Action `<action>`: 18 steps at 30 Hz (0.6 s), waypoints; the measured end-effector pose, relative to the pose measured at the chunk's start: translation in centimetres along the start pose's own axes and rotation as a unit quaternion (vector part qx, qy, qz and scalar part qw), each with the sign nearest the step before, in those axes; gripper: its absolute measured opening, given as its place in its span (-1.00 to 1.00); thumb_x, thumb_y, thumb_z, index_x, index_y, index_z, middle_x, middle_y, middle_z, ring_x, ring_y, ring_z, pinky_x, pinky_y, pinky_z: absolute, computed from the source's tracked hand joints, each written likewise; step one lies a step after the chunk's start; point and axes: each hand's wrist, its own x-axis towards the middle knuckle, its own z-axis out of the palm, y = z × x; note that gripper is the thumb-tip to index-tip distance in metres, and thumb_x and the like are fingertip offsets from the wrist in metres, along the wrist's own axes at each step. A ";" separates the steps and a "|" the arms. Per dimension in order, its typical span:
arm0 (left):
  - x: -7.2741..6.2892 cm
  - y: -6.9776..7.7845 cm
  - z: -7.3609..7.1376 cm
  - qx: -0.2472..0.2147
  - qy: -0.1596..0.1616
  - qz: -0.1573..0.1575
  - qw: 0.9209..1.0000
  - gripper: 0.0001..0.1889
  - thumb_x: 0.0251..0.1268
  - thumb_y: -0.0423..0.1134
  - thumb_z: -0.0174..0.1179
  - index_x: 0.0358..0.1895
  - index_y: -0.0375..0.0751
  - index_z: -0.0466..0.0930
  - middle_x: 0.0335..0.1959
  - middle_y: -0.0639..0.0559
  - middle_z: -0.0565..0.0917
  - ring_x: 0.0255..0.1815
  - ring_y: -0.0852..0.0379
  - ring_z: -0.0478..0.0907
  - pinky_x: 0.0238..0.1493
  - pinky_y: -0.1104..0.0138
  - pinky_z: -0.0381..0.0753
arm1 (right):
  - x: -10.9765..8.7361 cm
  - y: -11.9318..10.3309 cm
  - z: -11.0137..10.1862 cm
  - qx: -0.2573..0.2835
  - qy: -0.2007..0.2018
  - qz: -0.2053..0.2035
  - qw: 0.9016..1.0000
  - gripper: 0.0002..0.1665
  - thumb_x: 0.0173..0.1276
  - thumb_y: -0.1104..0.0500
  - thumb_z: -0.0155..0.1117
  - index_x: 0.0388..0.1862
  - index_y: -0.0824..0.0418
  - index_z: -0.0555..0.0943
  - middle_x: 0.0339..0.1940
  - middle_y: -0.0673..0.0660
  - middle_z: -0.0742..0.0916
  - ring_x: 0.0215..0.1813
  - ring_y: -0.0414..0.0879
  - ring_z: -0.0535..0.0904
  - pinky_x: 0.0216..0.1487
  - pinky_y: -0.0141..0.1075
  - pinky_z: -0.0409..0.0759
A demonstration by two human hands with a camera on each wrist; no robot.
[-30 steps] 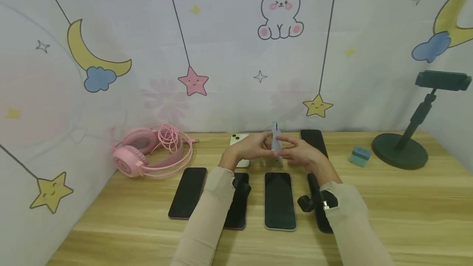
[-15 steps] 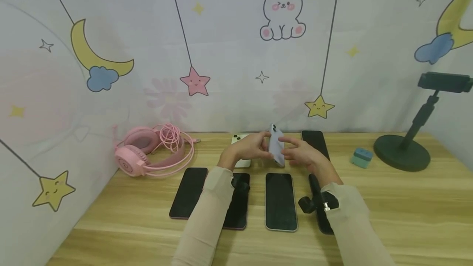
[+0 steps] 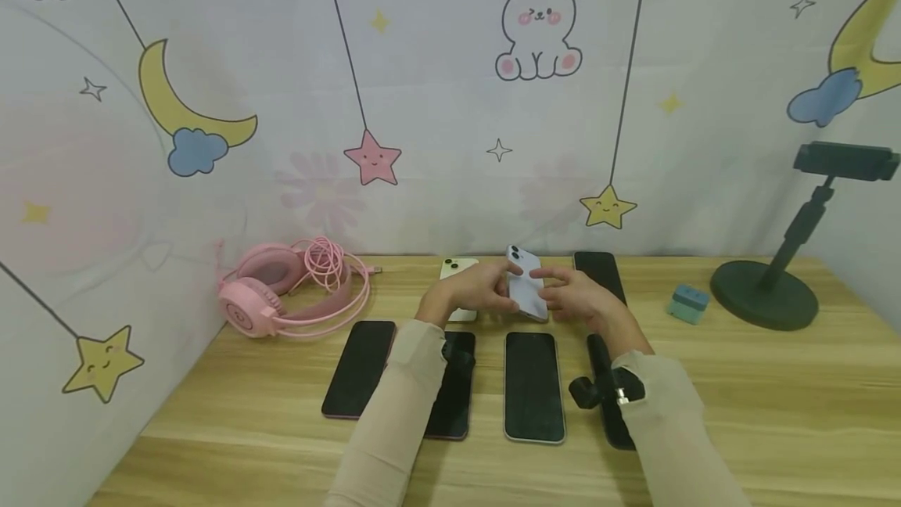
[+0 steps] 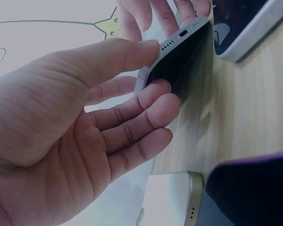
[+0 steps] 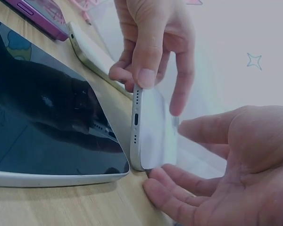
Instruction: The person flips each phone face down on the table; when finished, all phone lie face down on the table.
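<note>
A pale lavender-white phone [image 3: 525,288] is tilted over the table, camera side up, its left edge raised off the wood. My left hand [image 3: 475,288] pinches that raised edge; in the left wrist view the thumb [image 4: 132,54] lies on the back, with fingertips by the dark screen underneath. My right hand [image 3: 577,296] is at the opposite edge, fingers spread. In the right wrist view its fingertips [image 5: 155,186] are close to the phone's lower corner; contact is unclear. Partly behind my left hand lies a cream phone [image 3: 450,266], and a black-screened phone [image 3: 598,268] lies beyond my right hand.
Nearer me lie several phones screen up, including a silver-edged one [image 3: 533,386] and a left one [image 3: 359,370]. Pink headphones [image 3: 253,296] with a coiled cable are at left. At right stand a small teal block [image 3: 688,303] and a dark phone stand [image 3: 763,296].
The held phone has gone from nearly upright on edge to leaning lower, its white back turning upward. My left hand keeps its grip; the right hand stays beside the phone.
</note>
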 end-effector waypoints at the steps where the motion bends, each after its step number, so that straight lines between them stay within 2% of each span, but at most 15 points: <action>1: 0.0 0.0 0.0 0.000 -0.003 0.000 1.000 -0.35 0.35 -0.29 0.32 0.44 -0.32 0.26 -0.42 0.02 0.66 -0.51 0.16 0.52 -0.42 0.42 0.44 | 0.0 0.0 0.0 -0.004 0.001 0.002 1.000 -0.41 0.59 0.25 0.00 0.55 0.18 0.26 0.49 0.42 0.33 0.35 0.26 0.41 0.16 -0.02 0.53; 5: 0.3 -0.1 0.3 -0.003 -0.017 -0.009 1.000 -0.35 0.37 -0.30 0.30 0.45 -0.29 0.25 -0.42 0.02 0.67 -0.46 0.09 0.61 -0.42 0.40 0.46 | -0.1 -0.2 -0.1 -0.023 0.005 0.012 1.000 -0.43 0.58 0.26 0.00 0.53 0.17 0.30 0.46 0.40 0.37 0.22 0.16 0.48 0.00 -0.13 0.58; 10: 0.5 -0.2 0.8 -0.001 -0.034 -0.030 0.999 -0.36 0.37 -0.28 0.30 0.45 -0.25 0.26 -0.39 0.02 0.66 -0.45 0.13 0.58 -0.41 0.39 0.46 | -0.4 -0.2 -0.3 -0.030 0.011 0.019 0.999 -0.45 0.57 0.27 0.00 0.51 0.17 0.34 0.37 0.35 0.44 0.01 0.05 0.49 -0.17 -0.22 0.57; 14: 0.5 -0.3 1.0 0.011 -0.046 -0.040 0.998 -0.38 0.39 -0.26 0.29 0.44 -0.22 0.27 -0.36 0.01 0.65 -0.47 0.18 0.53 -0.39 0.39 0.45 | -0.5 -0.2 -0.4 -0.033 0.011 0.019 0.999 -0.45 0.58 0.26 0.00 0.51 0.17 0.34 0.37 0.34 0.44 0.01 0.05 0.48 -0.19 -0.22 0.58; 18: 0.4 -0.3 1.0 0.010 -0.051 -0.047 0.998 -0.37 0.40 -0.24 0.28 0.45 -0.20 0.25 -0.35 0.00 0.64 -0.49 0.17 0.49 -0.39 0.38 0.43 | -0.5 -0.3 -0.4 -0.035 0.009 0.020 0.999 -0.45 0.58 0.27 -0.01 0.51 0.16 0.34 0.42 0.37 0.40 0.12 0.11 0.49 -0.13 -0.18 0.60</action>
